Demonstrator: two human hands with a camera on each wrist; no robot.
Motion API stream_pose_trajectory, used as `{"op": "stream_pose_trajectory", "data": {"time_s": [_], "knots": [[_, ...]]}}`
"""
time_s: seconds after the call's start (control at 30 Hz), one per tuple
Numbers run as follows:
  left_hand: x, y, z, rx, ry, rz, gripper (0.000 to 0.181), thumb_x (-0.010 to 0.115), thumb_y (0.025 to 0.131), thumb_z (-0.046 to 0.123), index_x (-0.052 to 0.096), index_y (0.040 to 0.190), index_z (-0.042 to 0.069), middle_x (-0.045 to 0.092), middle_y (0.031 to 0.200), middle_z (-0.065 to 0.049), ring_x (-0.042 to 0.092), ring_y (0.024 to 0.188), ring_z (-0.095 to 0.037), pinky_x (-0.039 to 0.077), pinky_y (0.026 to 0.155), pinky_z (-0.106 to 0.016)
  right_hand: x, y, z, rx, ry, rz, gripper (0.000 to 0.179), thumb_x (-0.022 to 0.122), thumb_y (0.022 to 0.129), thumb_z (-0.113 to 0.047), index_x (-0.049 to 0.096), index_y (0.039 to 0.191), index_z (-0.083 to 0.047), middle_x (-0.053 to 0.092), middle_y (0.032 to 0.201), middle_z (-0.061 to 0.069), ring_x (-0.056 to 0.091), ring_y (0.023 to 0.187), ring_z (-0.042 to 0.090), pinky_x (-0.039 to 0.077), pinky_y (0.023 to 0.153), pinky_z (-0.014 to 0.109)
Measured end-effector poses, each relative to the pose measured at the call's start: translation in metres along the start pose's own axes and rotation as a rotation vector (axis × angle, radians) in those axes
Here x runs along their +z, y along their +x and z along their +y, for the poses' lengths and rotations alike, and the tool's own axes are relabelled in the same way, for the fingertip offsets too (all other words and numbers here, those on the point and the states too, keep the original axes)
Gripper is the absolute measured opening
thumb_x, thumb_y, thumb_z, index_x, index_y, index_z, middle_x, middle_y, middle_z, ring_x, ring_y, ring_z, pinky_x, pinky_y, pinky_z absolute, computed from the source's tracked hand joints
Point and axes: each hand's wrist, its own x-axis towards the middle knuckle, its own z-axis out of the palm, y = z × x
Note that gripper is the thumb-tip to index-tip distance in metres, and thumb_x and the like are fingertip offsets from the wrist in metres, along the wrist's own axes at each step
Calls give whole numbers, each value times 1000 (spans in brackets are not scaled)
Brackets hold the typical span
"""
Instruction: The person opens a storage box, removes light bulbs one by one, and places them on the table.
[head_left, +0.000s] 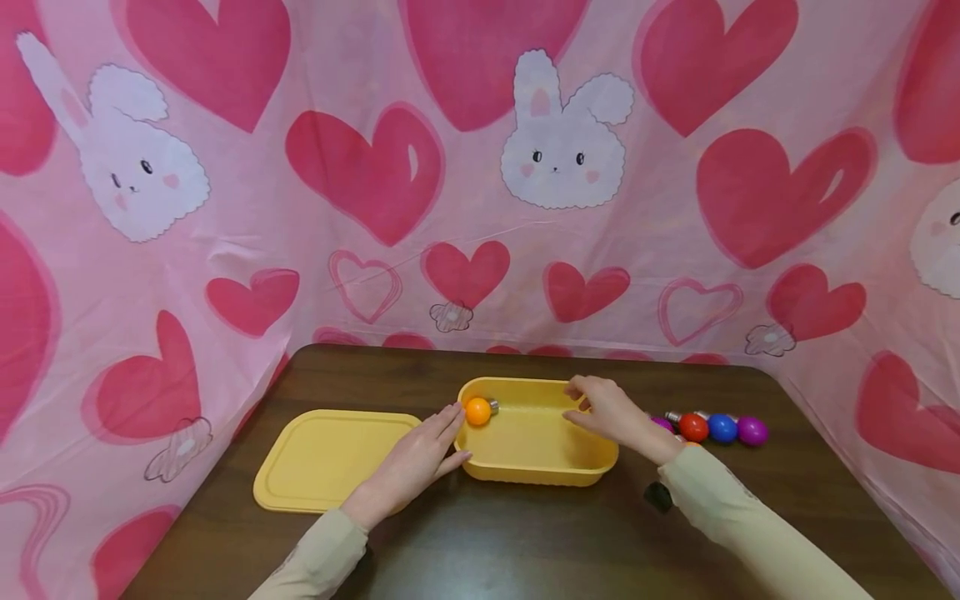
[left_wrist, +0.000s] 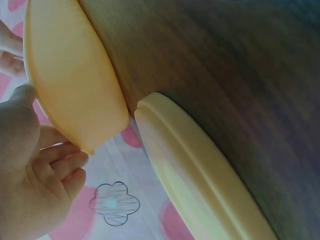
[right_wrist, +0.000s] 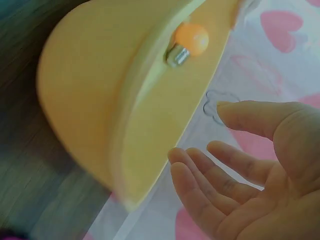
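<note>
A yellow rectangular container stands upright at the middle of the table. Inside its left end lies one orange light bulb with a silver screw base, which also shows in the right wrist view. My left hand is at the container's left end, its extended fingers and thumb right at the rim. Over the right end hovers my right hand, fingers loosely bent and apart from the thumb, with nothing between them.
A matching yellow lid lies flat left of the container, partly behind the left hand. Several coloured bulbs, among them a red bulb, a blue bulb and a purple bulb, lie to the right, partly hidden by the right arm.
</note>
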Motion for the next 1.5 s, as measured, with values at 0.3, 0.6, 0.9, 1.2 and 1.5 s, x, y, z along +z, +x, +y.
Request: {"op": "stream_pose_trajectory", "data": {"time_s": [0.3,0.6,0.9,1.2,1.5], "knots": [[1,0,-1,8,3,6,69,58,97,45,44,147,1,47,153,-16,50,139,-31,44,112,-47,18,23,-19,5,56,-58,31,77,85,-13,64,109,2,70,104,21,70,86,30,62,81,40],[-1,0,0,-26,-11,-36,70,56,97,48,42,150,4,44,156,-14,47,141,-29,43,114,-47,37,41,-37,111,80,-155,36,76,87,-18,64,117,-2,70,108,12,62,85,19,60,88,37],[-1,0,1,-25,-3,-36,70,56,97,48,42,150,3,44,155,-14,48,141,-29,43,114,-47,54,58,-50,95,52,-192,35,75,87,-17,65,113,3,70,102,16,62,86,22,59,89,40],[2,0,1,10,7,12,68,59,97,45,45,147,1,48,152,-17,50,138,-31,44,112,-47,69,73,-59,119,4,-269,38,74,88,-26,63,113,0,68,92,11,56,76,20,57,79,34],[4,0,-1,24,28,36,67,60,96,43,47,145,0,50,150,-18,51,137,-31,44,112,-47,73,82,-70,122,44,-280,42,73,89,-22,61,124,-2,69,122,16,65,103,27,53,102,42]]}}
